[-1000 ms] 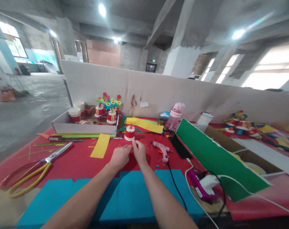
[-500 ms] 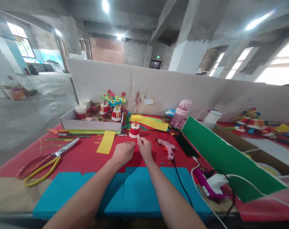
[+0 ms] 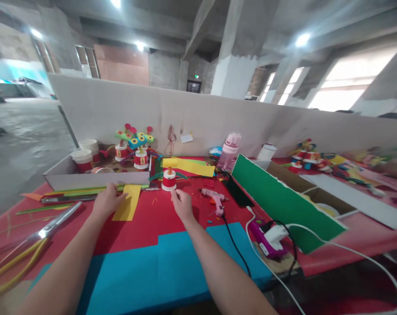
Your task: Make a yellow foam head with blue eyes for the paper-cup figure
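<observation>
My left hand (image 3: 109,202) is over the left edge of a yellow paper strip (image 3: 131,203), thumb apart from the fingers, with nothing visible in it. The fingers of my right hand (image 3: 182,205) are pinched together just below a small red-and-white paper cup figure (image 3: 169,180). Whatever they may hold is too small to make out. The upside-down cup has a coiled spring and a yellow paper roll (image 3: 170,162) on top, and green folded arms at its sides. Tiny yellowish scraps (image 3: 154,201) lie on the red table cover (image 3: 142,232) between my hands.
Right of my right hand lies a pink glue gun (image 3: 217,199) with a black cord. Large scissors (image 3: 50,225) rest at left. An open box (image 3: 96,180) of cups and finished figures stands behind. A green board (image 3: 277,199) and purple power strip (image 3: 267,240) are at right.
My left hand has moved left, away from my right hand, to the yellow strip. My right hand stays by the cup figure. The view has turned right, and small scraps show between the hands.
</observation>
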{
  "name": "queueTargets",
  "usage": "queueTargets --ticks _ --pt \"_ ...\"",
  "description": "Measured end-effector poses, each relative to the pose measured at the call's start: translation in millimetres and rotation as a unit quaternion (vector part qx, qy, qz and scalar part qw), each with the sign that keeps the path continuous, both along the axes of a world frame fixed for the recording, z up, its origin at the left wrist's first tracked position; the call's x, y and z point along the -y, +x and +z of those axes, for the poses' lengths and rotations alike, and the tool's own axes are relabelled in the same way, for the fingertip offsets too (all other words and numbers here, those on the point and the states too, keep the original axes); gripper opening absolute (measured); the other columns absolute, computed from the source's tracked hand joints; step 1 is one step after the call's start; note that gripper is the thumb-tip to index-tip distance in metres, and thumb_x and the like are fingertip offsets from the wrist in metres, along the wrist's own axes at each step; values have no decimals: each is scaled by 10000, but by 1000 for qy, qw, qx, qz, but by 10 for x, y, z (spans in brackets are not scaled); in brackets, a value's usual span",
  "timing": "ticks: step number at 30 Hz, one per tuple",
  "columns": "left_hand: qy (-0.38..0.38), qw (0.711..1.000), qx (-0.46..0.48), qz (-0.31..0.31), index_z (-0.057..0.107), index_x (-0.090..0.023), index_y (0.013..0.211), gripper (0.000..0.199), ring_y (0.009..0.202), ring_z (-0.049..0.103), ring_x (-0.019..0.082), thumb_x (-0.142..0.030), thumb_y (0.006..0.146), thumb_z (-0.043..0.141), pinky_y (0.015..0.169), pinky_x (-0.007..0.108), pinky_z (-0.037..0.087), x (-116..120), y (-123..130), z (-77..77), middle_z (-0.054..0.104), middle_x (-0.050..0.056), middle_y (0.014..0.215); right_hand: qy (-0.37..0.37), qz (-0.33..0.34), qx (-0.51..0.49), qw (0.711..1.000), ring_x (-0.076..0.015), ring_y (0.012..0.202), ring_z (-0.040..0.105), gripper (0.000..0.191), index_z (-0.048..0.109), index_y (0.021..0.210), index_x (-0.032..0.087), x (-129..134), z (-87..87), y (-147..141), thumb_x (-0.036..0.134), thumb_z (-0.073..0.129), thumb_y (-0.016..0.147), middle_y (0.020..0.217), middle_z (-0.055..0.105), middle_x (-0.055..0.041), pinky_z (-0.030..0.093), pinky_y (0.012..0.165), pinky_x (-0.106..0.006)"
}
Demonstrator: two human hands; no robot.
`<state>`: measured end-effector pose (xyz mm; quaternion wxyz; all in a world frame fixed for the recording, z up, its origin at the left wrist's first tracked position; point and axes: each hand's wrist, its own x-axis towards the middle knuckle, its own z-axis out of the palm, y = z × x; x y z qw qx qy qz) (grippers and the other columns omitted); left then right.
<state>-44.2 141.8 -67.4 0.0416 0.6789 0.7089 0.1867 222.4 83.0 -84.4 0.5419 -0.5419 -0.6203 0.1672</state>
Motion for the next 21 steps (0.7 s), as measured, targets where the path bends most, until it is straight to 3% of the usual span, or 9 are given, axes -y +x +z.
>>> queueTargets --ticks 3,6,10,17,21 --pt "-12 1000 5 -14 467 -193 1050 391 805 638 260 -399 723 527 620 290 411 -21 113 -75 676 77 873 -3 4 -3 1000 -122 491 452 401 445 550 199 0 -3 -6 424 395 879 493 479 13 247 479 -231" --pt "-8 997 27 -70 449 -217 1072 356 743 627 195 -300 727 479 616 248 402 -3 180 -33 652 6 786 -5 5 0 1000 -123 496 453 411 449 550 202 10 2 -3 442 385 879 496 482 12 253 472 -227" --pt "19 992 31 -117 483 -214 1059 297 727 613 174 -309 782 429 616 235 388 45 171 30 644 3 772 1 10 4 1000 -119 496 456 418 454 550 201 26 16 -11 450 388 880 502 491 12 260 482 -228" --pt "25 999 -5 -44 499 -199 1150 355 819 609 190 -304 815 445 638 230 363 80 58 105 679 42 922 -11 27 -2 1000 -117 472 447 414 450 544 205 49 26 -34 443 403 879 489 475 24 251 480 -232" --pt "37 998 -42 18 473 -252 1190 355 830 606 196 -323 845 426 625 230 349 91 -76 163 680 26 988 -16 26 1 1000 -118 477 459 419 461 542 202 53 29 -27 445 407 879 491 494 22 261 484 -230"
